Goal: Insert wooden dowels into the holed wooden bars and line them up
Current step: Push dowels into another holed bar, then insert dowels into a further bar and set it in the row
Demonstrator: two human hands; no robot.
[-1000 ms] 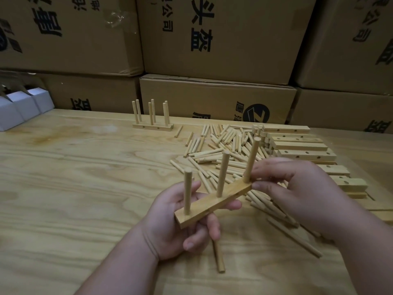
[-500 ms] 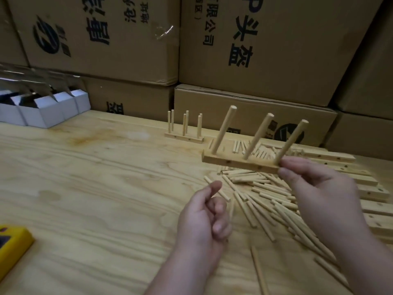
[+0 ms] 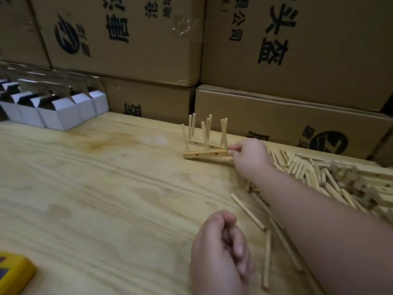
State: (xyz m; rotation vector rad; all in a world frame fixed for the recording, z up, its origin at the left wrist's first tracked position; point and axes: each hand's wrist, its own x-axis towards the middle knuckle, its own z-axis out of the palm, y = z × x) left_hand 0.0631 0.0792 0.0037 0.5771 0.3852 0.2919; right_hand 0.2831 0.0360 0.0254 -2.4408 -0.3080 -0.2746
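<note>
Near the far edge of the table [image 3: 89,188], the right hand [image 3: 251,156] pinches one end of a wooden bar [image 3: 207,154] with three dowels standing in it. That bar sits just in front of a finished bar [image 3: 204,145], at a slant to it. Closer to the near edge, the left hand [image 3: 221,252] is loosely curled and holds nothing. Loose dowels [image 3: 297,167] lie in a pile by the right edge. I think the bar is light and stiff, so holding its end works, but the tall dowels could tip it.
</note>
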